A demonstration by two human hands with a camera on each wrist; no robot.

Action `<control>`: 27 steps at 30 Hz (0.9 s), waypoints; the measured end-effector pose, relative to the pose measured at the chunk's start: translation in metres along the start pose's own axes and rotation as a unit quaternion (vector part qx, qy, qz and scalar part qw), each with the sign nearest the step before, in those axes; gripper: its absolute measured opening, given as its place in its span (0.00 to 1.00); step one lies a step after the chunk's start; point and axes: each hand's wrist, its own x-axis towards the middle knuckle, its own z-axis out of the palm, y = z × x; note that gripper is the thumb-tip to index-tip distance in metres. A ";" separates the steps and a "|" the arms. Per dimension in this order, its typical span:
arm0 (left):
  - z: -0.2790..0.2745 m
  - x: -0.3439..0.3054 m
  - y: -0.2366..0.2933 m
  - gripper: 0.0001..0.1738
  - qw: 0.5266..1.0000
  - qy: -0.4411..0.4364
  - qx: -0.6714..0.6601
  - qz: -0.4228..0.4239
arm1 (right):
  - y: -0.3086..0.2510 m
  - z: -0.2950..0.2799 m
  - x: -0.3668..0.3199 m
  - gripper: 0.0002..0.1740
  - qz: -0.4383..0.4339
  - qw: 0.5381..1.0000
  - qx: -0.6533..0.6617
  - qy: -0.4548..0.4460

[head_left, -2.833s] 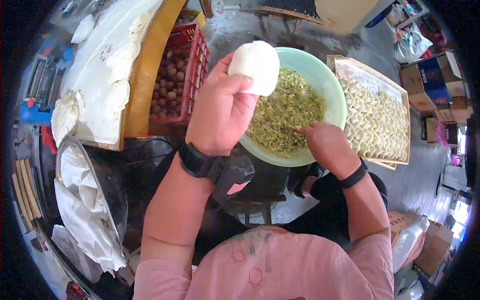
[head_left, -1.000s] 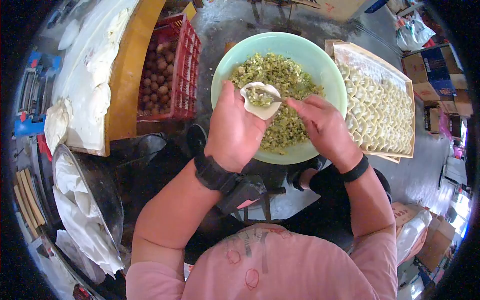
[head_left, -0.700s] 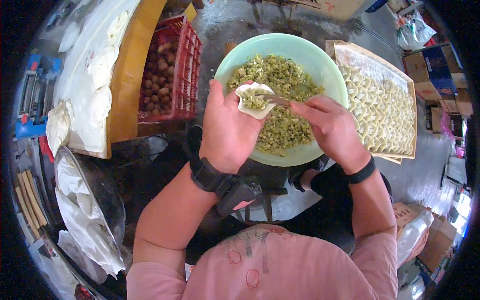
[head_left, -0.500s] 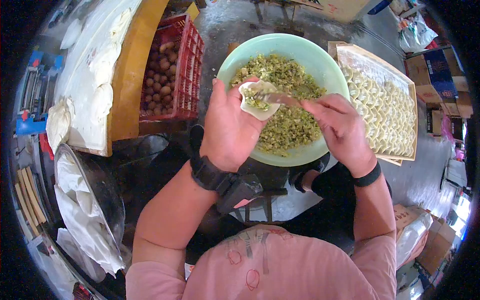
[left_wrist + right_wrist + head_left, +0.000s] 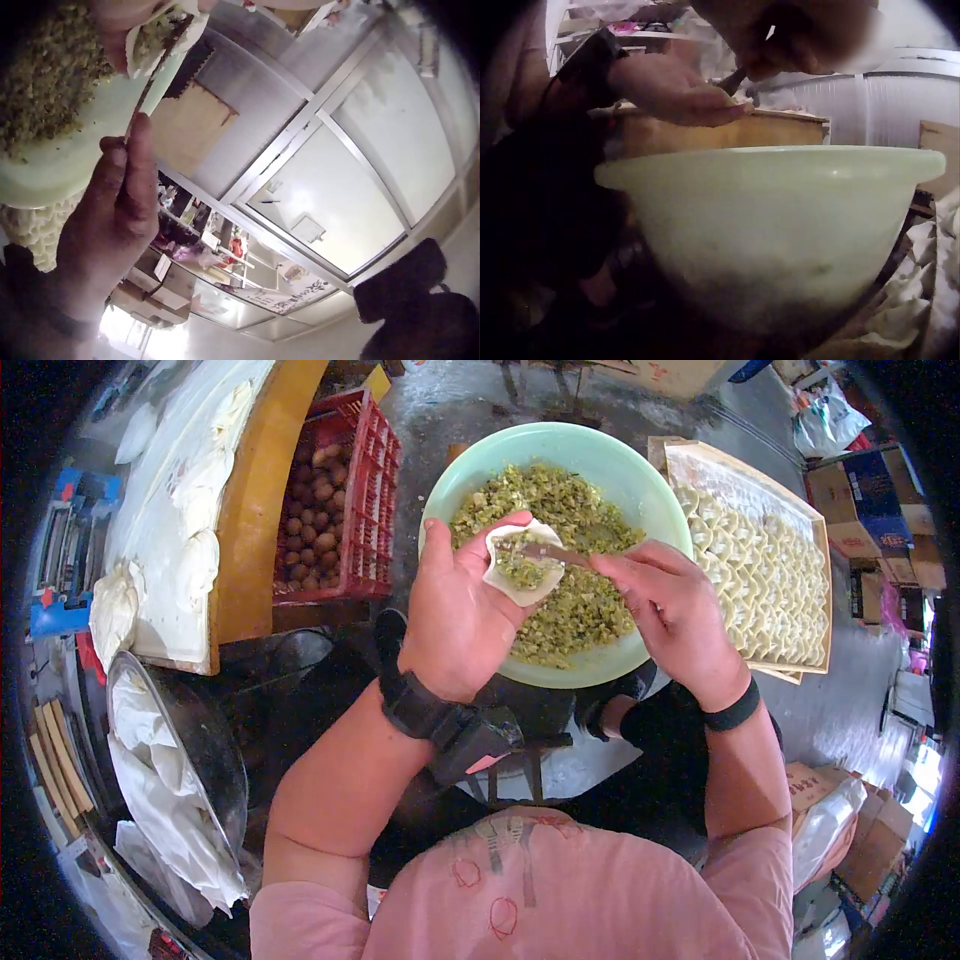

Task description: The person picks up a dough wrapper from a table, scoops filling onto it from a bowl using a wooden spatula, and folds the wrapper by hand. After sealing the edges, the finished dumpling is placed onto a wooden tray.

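Observation:
In the head view a round white dough wrapper with green chopped filling on it lies on the fingers of the left hand, palm up. The right hand pinches the handle of a thin flat utensil, whose tip rests on the filling. Both hands are over the pale green bowl of chopped filling. In the left wrist view the right hand grips the utensil by thumb and fingers. The right wrist view shows the left hand above the bowl's rim.
Right of the bowl stands a wooden tray with rows of folded dumplings. A red crate of round brown items and a floured table are at left. A metal basin with white cloth sits lower left.
The left hand came down from holding up a bare wrapper, which now bears filling. The right hand has lifted from the bowl's filling to the wrapper with the utensil.

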 end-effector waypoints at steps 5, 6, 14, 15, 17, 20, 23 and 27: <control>0.000 0.003 0.002 0.45 1.000 0.016 -0.004 0.016 | 0.002 -0.011 -0.001 0.18 0.072 0.994 0.078 0.027; 0.000 0.002 0.005 0.44 0.999 0.012 -0.009 0.039 | 0.002 -0.016 -0.001 0.18 0.102 0.991 0.083 0.039; 0.000 0.003 0.006 0.41 0.993 0.018 -0.011 0.118 | 0.028 0.005 -0.022 0.12 0.062 0.969 -0.136 -0.196; 0.001 0.002 0.006 0.41 0.993 0.013 -0.007 0.115 | 0.026 0.007 -0.022 0.11 0.048 0.965 -0.139 -0.218; 0.004 -0.001 0.011 0.37 0.994 0.018 -0.009 0.108 | 0.031 0.008 -0.026 0.11 0.008 0.972 -0.091 -0.215; 0.002 -0.002 0.017 0.35 0.994 0.025 0.001 0.108 | 0.040 0.015 -0.031 0.12 -0.009 0.979 -0.035 -0.200; 0.002 -0.002 0.018 0.36 0.992 0.036 0.006 0.120 | 0.042 0.015 -0.025 0.13 0.051 0.968 0.018 -0.244; -0.003 0.001 0.022 0.37 0.986 0.060 0.009 0.153 | 0.042 0.010 -0.011 0.14 0.166 0.931 0.151 -0.288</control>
